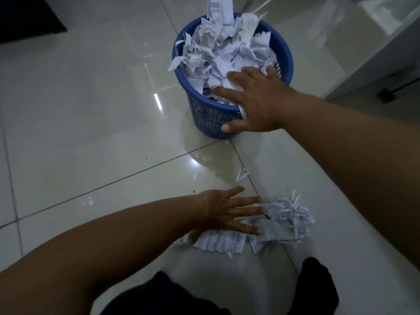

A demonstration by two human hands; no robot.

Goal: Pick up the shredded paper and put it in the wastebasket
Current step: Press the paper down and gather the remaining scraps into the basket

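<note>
A blue perforated wastebasket [209, 114] stands on the tiled floor, heaped above its rim with white shredded paper [225, 48]. My right hand [254, 101] lies flat with spread fingers on the paper at the basket's near right rim, pressing on it. A smaller pile of shredded paper [268, 228] lies on the floor close to me. My left hand [225, 212] rests on the left part of that pile with straight, spread fingers. One loose strip [242, 175] lies between the pile and the basket.
A dark mat [27, 17] lies at the far left. White furniture [375, 53] stands at the right, with a dark caster [386, 95] under it. My dark-clothed knees [168, 294] are at the bottom edge.
</note>
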